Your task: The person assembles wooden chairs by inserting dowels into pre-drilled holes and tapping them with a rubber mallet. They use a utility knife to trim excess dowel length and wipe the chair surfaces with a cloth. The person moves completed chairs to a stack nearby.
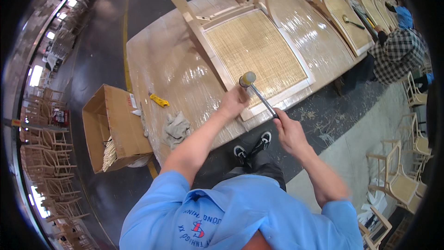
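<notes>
A wooden chair frame with a woven cane seat (pixel 254 51) lies on the wrapped table in front of me, its legs pointing away. My right hand (pixel 290 133) is wrapped round the handle of a mallet (pixel 248 79) with a pale, rounded head and a dark shaft. The mallet head is over the seat's near left part, just beside my left hand (pixel 235 102). My left hand is at the left rail of the seat, its fingers closed together. Whatever they pinch is hidden or too small to name.
Left on the table (pixel 162 32) lie a yellow utility knife (pixel 159 100) and a grey cloth (pixel 175 127). A cardboard box (pixel 125 125) with thin wooden strips stands beside it. At right, a person in a checked shirt (pixel 397 51) works near another cane seat with a mallet (pixel 354 21) on it.
</notes>
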`<state>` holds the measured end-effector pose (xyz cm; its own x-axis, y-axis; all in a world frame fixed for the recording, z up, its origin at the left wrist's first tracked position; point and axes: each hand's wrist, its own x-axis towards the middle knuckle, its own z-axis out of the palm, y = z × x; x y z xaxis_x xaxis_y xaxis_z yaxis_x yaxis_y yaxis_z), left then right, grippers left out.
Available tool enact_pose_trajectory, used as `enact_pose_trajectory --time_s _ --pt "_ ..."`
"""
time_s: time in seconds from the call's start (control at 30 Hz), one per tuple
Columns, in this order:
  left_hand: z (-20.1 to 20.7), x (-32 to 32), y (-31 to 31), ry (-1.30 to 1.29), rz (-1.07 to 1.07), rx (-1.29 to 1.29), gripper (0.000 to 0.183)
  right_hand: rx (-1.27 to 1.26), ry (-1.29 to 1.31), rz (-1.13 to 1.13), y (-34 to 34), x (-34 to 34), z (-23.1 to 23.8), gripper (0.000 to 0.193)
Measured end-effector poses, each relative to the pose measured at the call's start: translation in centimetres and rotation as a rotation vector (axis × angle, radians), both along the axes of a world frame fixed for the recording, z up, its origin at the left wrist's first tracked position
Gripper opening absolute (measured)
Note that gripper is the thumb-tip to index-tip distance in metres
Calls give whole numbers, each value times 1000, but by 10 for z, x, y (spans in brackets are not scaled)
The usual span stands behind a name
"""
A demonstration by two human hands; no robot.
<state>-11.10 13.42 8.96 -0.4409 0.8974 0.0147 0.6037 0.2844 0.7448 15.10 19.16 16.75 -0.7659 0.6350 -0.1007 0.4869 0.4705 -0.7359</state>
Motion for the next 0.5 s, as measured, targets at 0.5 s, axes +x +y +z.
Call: enact_pose_trajectory --time_s 0.5 --pt "-3 23 -28 -183 -15 -86 65 -147 158 -95 -17 13 59 35"
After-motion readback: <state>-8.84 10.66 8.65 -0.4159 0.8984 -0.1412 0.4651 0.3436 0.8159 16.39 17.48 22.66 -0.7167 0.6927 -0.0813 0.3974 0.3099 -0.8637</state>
